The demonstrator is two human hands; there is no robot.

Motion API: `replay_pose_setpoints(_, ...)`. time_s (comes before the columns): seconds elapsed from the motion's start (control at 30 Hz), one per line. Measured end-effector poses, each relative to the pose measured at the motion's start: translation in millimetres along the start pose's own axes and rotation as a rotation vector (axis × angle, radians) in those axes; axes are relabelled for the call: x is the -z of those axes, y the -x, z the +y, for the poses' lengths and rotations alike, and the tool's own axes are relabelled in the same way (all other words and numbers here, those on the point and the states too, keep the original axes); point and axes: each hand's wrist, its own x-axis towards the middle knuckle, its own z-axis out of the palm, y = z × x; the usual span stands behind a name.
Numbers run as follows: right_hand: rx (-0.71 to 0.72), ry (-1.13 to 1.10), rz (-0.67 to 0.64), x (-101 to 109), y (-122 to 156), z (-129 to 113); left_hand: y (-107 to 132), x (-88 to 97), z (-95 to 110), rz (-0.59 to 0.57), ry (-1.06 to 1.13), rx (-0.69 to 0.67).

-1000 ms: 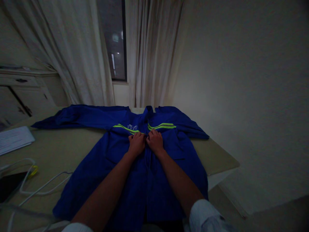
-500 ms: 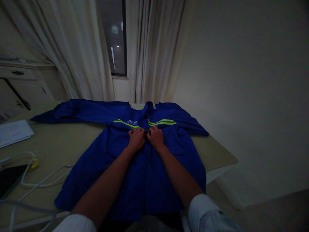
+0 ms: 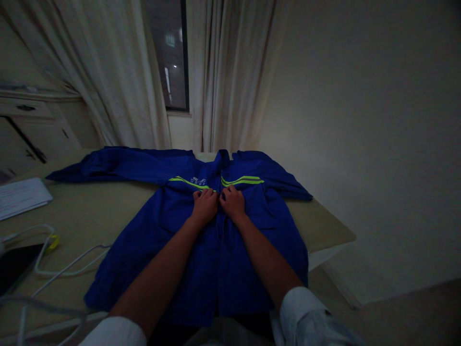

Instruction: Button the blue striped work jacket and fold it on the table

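Observation:
A blue work jacket [image 3: 190,269] with yellow-green chest stripes and white lettering lies spread over the table [image 3: 118,206], its front facing up and its sleeves out to the sides. Just below the stripes, at the centre front opening, my left hand [image 3: 206,204] pinches the left front edge. Close beside it, nearly touching, my right hand [image 3: 233,202] has its fingers closed on the opposite edge. Whatever fastening lies between the fingertips is too small and dark to make out. The lower front panels hang toward me over the table's near edge.
Papers [image 3: 23,197] lie at the table's left side. Nearer to me are a dark phone-like device [image 3: 18,264] and a white cable [image 3: 72,269] with a yellow piece [image 3: 53,242]. Curtains [image 3: 230,77] and a window stand behind; a wall [image 3: 360,144] is at the right.
Both hands stay at the same place on the jacket's front, with hardly any finger movement. The whole view has shifted very slightly.

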Motion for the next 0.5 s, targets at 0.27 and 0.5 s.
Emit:
replay_pose_setpoints(0.27,0.054,-0.171,-0.014,-6,-1,9,-3,-1.8,-2,-0.003,0.087,0.113)
replay_pose_setpoints(0.5,0.069,-0.378,-0.049,-14,-5,17,-8,0.3,-12,-0.088,0.070,0.142)
